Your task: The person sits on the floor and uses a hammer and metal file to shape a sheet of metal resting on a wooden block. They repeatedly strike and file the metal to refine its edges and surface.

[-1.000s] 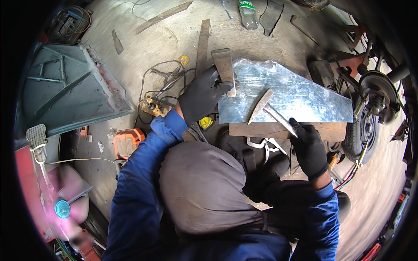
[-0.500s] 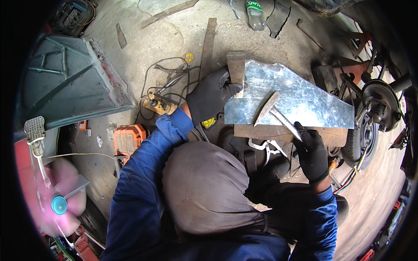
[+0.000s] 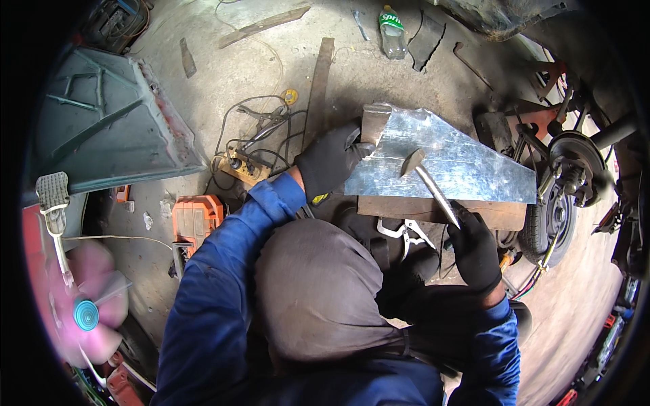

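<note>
My right hand (image 3: 475,247), in a black glove, is closed around the handle of a hammer (image 3: 435,191). The hammer's head is over a shiny sheet of metal (image 3: 460,152), but I cannot tell whether it touches. My left hand (image 3: 330,161), also gloved, is at the sheet's left edge, thumb and fingers closed on a flat brown bar (image 3: 374,126). Whether those fingers pinch the sheet too is hidden. Beneath the sheet, a brown board (image 3: 440,211) sticks out along the near edge.
White locking pliers (image 3: 406,233) lie below the board. Left are a power strip (image 3: 242,168) with tangled cables, an orange case (image 3: 196,220), a spinning pink fan (image 3: 87,314) and a green panel (image 3: 101,128). A wheel (image 3: 552,220) stands right; a plastic bottle (image 3: 393,34) lies far off.
The hammer in my right hand has turned, and its head has shifted slightly left. The brown bar at my left hand now reaches less far past the sheet's top. The view has shifted slightly.
</note>
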A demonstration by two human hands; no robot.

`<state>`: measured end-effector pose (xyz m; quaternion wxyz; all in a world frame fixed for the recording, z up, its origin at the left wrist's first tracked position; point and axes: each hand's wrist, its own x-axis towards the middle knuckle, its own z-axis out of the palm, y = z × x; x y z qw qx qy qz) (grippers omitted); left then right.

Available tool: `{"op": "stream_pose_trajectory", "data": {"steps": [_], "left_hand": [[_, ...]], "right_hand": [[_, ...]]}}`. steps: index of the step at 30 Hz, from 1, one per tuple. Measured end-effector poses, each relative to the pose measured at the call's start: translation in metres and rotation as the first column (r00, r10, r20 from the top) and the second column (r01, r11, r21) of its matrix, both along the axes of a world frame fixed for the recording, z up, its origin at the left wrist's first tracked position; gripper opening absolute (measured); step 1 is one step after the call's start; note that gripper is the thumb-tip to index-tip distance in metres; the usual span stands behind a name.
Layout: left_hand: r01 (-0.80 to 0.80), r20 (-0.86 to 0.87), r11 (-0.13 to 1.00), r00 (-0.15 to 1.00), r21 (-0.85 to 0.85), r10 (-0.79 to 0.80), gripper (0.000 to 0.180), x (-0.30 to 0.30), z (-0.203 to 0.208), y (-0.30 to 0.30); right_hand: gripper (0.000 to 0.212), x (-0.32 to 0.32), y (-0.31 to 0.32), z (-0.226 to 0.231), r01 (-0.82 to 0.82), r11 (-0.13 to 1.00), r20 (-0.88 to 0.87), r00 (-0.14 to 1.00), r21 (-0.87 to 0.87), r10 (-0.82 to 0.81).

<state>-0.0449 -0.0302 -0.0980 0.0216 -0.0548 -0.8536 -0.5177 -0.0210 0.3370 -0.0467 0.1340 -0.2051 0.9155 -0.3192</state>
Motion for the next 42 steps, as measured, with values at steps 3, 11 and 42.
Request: {"op": "stream_pose_trajectory", "data": {"steps": [3, 11, 42], "left_hand": [[0.015, 0.077, 1.0, 0.997, 0.002, -0.015, 0.038, 0.0, -0.003, 0.001], [-0.012, 0.026, 1.0, 1.0, 0.006, 0.012, 0.035, 0.005, -0.015, 0.006], [-0.055, 0.034, 0.983, 0.998, 0.175, 0.05, 0.033, 0.01, -0.013, 0.011]], "right_hand": [[0.046, 0.011, -0.016, 0.047, 0.134, 0.988, 0.141, 0.983, -0.079, -0.122], [0.052, 0.025, -0.049, 0.154, 0.084, 0.981, -0.006, 0.996, -0.174, -0.087], [0.055, 0.018, -0.035, 0.153, 0.199, 0.979, 0.022, 0.98, -0.053, -0.198]]}}
